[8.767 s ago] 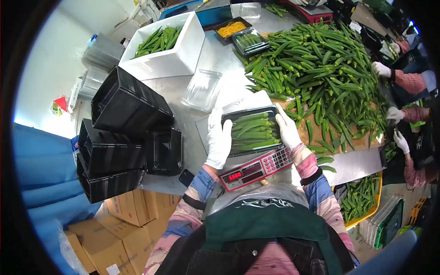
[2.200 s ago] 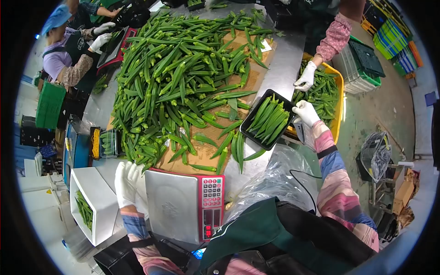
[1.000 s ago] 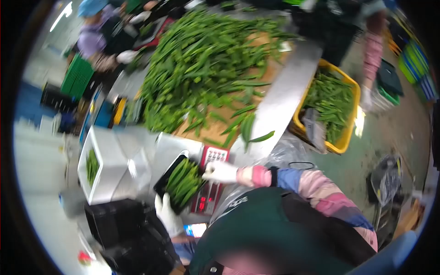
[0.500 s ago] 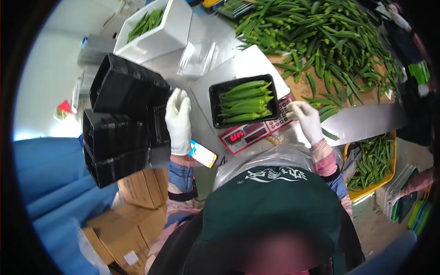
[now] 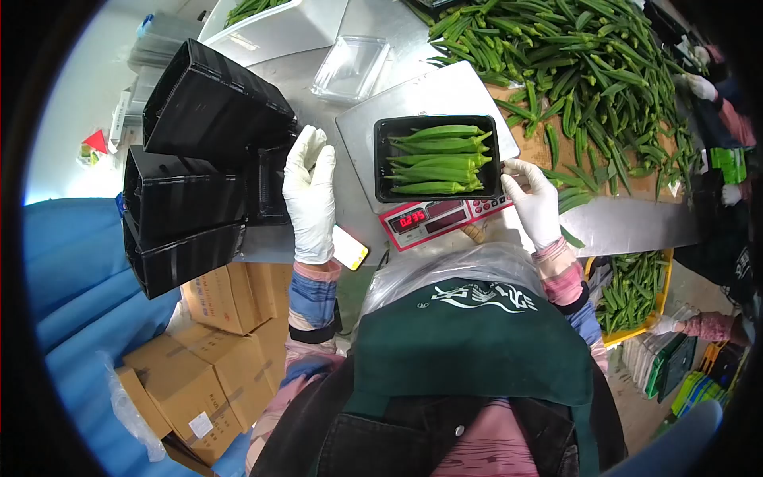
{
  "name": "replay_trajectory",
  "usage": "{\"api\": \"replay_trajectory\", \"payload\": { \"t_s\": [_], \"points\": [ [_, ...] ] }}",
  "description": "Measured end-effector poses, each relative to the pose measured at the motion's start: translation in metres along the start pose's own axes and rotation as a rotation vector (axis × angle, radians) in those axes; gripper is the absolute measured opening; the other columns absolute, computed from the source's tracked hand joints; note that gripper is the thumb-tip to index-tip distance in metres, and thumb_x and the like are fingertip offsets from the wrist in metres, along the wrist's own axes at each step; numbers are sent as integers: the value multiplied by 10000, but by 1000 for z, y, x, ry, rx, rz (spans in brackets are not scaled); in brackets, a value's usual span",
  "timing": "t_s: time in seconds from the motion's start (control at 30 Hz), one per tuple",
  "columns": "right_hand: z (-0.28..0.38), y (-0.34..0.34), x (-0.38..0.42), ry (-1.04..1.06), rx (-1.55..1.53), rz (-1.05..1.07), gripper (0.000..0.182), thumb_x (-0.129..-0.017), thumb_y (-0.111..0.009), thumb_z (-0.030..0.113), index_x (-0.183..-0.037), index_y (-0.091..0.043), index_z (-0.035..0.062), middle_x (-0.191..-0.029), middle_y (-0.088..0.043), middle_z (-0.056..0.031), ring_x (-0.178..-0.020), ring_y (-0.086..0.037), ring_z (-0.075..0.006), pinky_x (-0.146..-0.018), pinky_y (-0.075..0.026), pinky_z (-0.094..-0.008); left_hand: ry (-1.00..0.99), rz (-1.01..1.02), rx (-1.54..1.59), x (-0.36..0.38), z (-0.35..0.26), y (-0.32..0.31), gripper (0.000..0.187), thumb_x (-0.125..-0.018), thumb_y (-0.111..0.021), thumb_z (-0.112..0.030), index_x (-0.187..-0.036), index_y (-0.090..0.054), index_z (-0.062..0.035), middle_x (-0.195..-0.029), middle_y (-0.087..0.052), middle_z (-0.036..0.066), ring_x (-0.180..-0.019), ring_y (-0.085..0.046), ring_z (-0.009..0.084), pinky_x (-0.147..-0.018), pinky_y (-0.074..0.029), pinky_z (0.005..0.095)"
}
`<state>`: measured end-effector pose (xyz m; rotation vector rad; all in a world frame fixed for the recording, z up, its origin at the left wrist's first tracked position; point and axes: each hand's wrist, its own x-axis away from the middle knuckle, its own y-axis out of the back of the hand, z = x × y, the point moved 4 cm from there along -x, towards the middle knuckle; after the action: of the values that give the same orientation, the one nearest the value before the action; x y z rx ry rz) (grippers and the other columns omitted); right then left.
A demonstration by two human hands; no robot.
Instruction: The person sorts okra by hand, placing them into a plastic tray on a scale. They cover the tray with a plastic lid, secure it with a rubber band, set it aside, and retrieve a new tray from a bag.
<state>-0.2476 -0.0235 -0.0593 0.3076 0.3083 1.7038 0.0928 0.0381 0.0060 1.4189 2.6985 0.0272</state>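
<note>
A black tray [image 5: 435, 192] holding several okra pods [image 5: 437, 160] rests on the metal plate of a red-framed digital scale [image 5: 417, 230], whose red display appears to read 0.235. My right hand [image 5: 534, 203], in a white glove, is at the tray's right edge, with thumb and fingers closed on the rim. My left hand [image 5: 308, 195], also gloved, is raised with its thumb apart from the fingers and nothing in it. It is beside the stacked black trays [image 5: 214, 103] on the left. Below its wrist lies a phone [image 5: 350, 248] with a lit screen.
A large okra heap [image 5: 572, 71] covers the back right. Clear plastic containers [image 5: 350, 70] and a white bin [image 5: 274, 36] stand behind the scale. A yellow crate of okra [image 5: 666, 286] is low on the right, cardboard boxes [image 5: 214, 358] low left. Co-workers' gloved hands [image 5: 701, 86] show far right.
My right hand has moved from beside the scale's keypad to the tray's right edge. The display has gone from about 0.225 to 0.235. My left hand stays raised; the view has shifted and turned slightly.
</note>
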Motion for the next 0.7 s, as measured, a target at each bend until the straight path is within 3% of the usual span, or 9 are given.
{"api": "replay_trajectory", "payload": {
  "t_s": [0.2,0.33,0.43,0.47,0.57,0.7],
  "points": [
    [12,-17,-15,6,57,6,349,-879,-710,30,-1221,-643,18,-950,-694,-39,-811,-641,-104,-742,-518,-246,140,106,40,10,20,-14,425,-964,-632,-17,-1377,-530,-15,-1252,-636,99,-1147,-603,149,-999,-481,278],
    [23,-33,-34,109,90,59,293,-851,-720,65,-1141,-679,61,-962,-706,-103,-817,-701,-212,-733,-545,-311,131,40,95,5,13,-6,409,-968,-637,-41,-1364,-541,-9,-1236,-645,87,-1101,-618,129,-921,-510,265],
    [67,-39,-51,561,424,-63,214,-847,-703,84,-1061,-701,86,-933,-701,-69,-867,-672,-245,-772,-520,-349,56,-55,23,-4,5,21,377,-991,-621,-95,-1355,-557,-19,-1246,-656,82,-1071,-639,129,-877,-523,246],
    [76,-46,-59,603,389,-54,141,-841,-695,125,-977,-725,113,-899,-690,-48,-891,-636,-269,-800,-489,-382,44,-88,9,-6,1,29,382,-991,-627,-115,-1353,-558,-16,-1243,-660,82,-1069,-640,129,-880,-523,252],
    [78,-73,-82,682,465,207,94,-846,-696,161,-917,-740,118,-878,-682,-49,-876,-633,-260,-806,-480,-378,26,-158,5,-2,-10,46,392,-996,-631,-155,-1352,-558,-8,-1255,-660,101,-1078,-648,143,-901,-527,281],
    [86,-86,-69,670,475,364,116,-827,-718,212,-881,-744,112,-825,-664,-55,-862,-626,-262,-830,-466,-408,61,-240,-35,4,-4,67,391,-996,-634,-167,-1346,-563,-7,-1257,-661,112,-1079,-654,151,-906,-529,288]
  ]
}}
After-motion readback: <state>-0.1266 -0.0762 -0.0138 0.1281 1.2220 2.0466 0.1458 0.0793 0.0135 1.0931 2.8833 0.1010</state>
